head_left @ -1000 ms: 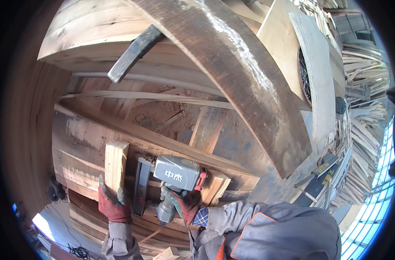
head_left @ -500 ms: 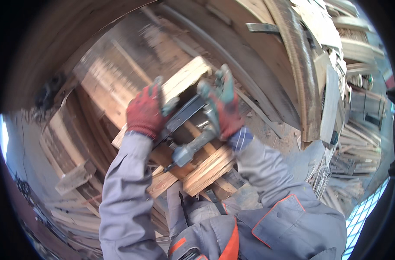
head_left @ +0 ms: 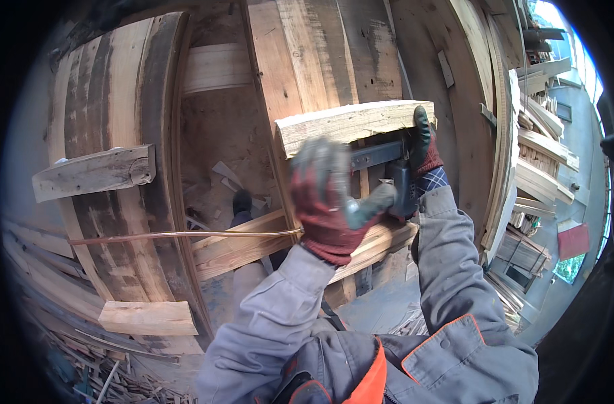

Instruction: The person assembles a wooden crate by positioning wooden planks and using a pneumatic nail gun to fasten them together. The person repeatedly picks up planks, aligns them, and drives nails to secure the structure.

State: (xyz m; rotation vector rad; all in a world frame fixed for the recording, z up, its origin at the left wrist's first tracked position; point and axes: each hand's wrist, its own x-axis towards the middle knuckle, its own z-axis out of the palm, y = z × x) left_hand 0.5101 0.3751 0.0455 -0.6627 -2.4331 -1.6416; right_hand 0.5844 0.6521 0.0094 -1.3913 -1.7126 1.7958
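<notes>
A short, pale wooden block (head_left: pixel 350 128) lies across the planks in front of me. My right hand (head_left: pixel 426 145), in a dark red and grey-green glove, grips the block's right end. One digit lies up its near face and the other fingers are mostly hidden. My left hand (head_left: pixel 326 198), in a similar glove, is over the block's left part, its fingers smeared by motion. What looks like a nail gun, with a dark magazine (head_left: pixel 377 155) and body (head_left: pixel 402 192), rests between the hands, just below the block. Its grey handle (head_left: pixel 379 200) points toward my left hand.
Left of me stands another plank panel (head_left: pixel 128 222) with an upper crosspiece (head_left: pixel 98 174) and a lower one (head_left: pixel 149 318). A thin copper-coloured hose (head_left: pixel 186 234) crosses the gap between panels. Scrap wood (head_left: pixel 98 374) litters the lower left; stacked boards (head_left: pixel 546 175) stand right.
My view has swung, bringing the left panel into sight. My right hand has gone from open and raised to the block's right end. My left hand is now blurred near its left part.
</notes>
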